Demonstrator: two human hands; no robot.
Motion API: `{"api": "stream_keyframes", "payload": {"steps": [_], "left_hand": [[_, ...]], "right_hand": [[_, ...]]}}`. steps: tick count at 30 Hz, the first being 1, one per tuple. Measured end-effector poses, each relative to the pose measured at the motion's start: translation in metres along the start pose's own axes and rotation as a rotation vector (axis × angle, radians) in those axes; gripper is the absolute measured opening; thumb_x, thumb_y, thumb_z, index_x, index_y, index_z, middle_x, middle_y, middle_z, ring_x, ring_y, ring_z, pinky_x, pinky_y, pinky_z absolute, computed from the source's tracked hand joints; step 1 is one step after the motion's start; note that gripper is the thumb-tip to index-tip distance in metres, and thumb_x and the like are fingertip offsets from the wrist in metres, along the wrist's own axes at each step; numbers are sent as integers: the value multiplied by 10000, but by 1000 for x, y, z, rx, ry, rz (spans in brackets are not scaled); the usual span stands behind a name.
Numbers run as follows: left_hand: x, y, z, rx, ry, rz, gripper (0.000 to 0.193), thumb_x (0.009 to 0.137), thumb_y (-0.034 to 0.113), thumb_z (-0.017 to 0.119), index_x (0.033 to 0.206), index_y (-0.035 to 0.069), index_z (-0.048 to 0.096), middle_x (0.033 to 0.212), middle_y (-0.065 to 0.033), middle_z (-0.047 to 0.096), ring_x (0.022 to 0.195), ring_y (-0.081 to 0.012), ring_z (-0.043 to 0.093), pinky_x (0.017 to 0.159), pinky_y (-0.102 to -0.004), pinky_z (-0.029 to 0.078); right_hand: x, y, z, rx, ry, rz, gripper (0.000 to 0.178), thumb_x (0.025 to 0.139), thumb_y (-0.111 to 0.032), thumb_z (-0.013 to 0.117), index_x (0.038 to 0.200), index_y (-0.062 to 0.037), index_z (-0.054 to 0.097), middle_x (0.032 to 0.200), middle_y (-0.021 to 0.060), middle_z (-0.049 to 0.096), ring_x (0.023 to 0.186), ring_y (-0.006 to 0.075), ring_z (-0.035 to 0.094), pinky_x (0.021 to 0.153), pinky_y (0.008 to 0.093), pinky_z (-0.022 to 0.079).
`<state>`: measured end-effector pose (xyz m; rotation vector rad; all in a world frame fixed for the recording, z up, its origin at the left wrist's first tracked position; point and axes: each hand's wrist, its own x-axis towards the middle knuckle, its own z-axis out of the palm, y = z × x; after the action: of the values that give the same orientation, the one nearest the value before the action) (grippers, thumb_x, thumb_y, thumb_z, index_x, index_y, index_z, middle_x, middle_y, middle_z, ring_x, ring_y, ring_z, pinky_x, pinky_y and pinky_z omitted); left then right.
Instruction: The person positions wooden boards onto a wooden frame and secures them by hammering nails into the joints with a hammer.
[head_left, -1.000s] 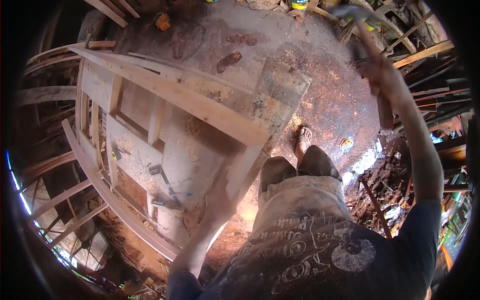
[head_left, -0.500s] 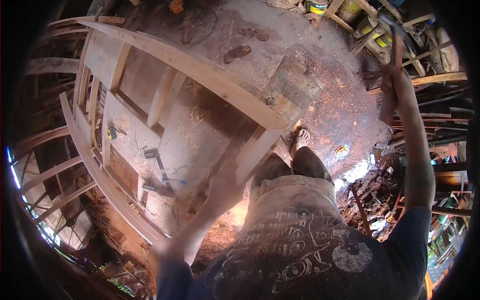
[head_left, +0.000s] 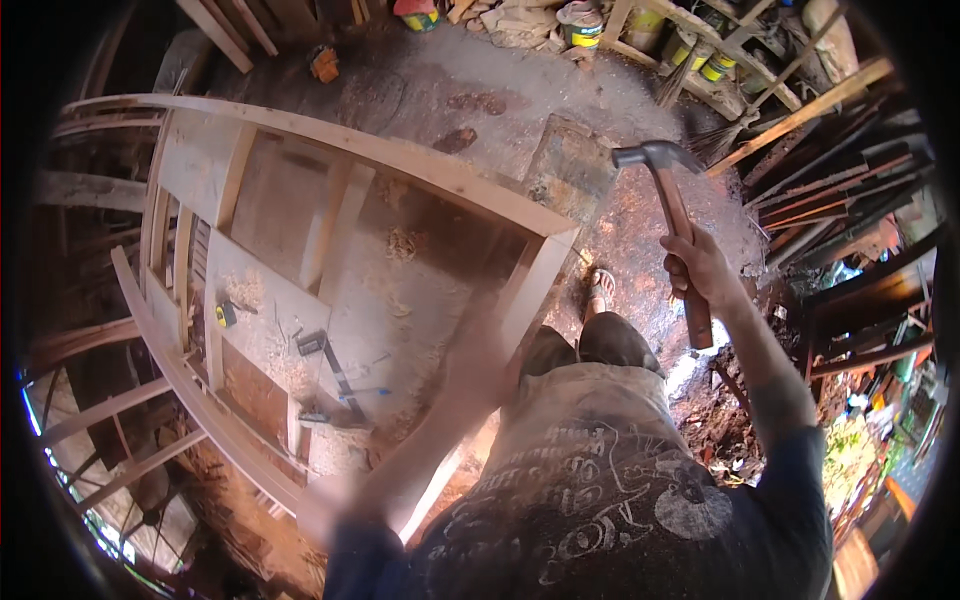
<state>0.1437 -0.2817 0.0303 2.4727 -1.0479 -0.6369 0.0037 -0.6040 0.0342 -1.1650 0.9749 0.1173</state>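
My right hand point(head_left: 697, 266) is closed around the wooden handle of a claw hammer point(head_left: 676, 205), raised to the right of the frame with its head uppermost. Close to the end piece point(head_left: 540, 275) of a large wooden frame point(head_left: 430, 170) is my left hand point(head_left: 485, 350). Blur smears its fingers, so its hold on the wood cannot be made out. Inside the frame, a pale panel point(head_left: 255, 275) carries a yellow-and-black tape measure point(head_left: 226, 314), and a dark L-shaped tool point(head_left: 340, 375) with a blue-ended piece lies closer to me.
Wood shavings point(head_left: 402, 243) are scattered within the frame. A stained block point(head_left: 568, 172) stands beyond its near right corner. Paint buckets point(head_left: 580, 25) and scrap wood line the far side, while long timbers point(head_left: 840, 215) are stacked at right. An orange object point(head_left: 324, 64) lies on the floor.
My right hand has come down and inward with the hammer, from the far right toward the frame's corner. My left hand has shifted slightly up and right in the picture. The view has also shifted.
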Motion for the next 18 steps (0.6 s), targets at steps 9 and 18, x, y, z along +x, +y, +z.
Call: {"api": "stream_keyframes", "payload": {"steps": [9, 18], "left_hand": [[130, -44, -123, 50, 411, 564, 348, 1040, 329, 561, 1007, 4, 677, 955, -153, 705, 800, -355, 672, 774, -462, 530], [228, -58, -90, 413, 143, 498, 515, 978, 451, 500, 831, 41, 774, 897, -246, 734, 909, -437, 717, 864, -542, 546]], "right_hand": [[-140, 51, 91, -277, 456, -246, 187, 950, -145, 660, 962, -32, 512, 700, 46, 567, 550, 140, 571, 489, 310, 486], [-164, -21, 189, -1648, 221, -921, 220, 975, -253, 687, 1105, -84, 632, 746, 28, 579, 622, 133, 616, 477, 325, 509]]}}
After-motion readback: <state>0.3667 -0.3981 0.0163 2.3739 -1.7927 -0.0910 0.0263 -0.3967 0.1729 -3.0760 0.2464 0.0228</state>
